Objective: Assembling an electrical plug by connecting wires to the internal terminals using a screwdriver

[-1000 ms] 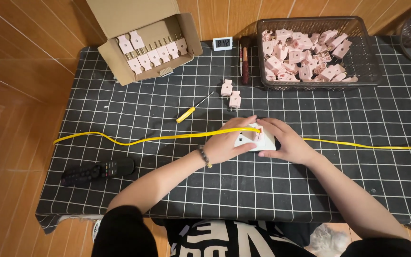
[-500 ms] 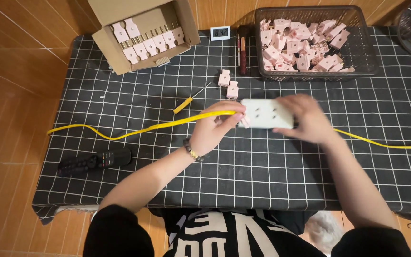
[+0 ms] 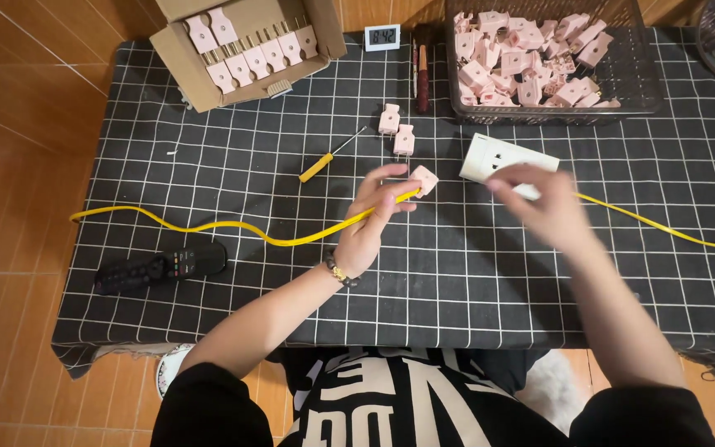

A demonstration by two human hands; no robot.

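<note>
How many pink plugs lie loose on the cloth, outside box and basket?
2: one plug and a second plug side by side just above the left hand, which holds a third on the yellow cable.

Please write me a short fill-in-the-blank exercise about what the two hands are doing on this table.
1. The left hand holds a pink plug on a ____ cable.
2. The right hand rests on a ____ socket block.
3. The loose pink plugs fill a wire ____ at the table's far edge.

Missing words: yellow; white; basket
</note>
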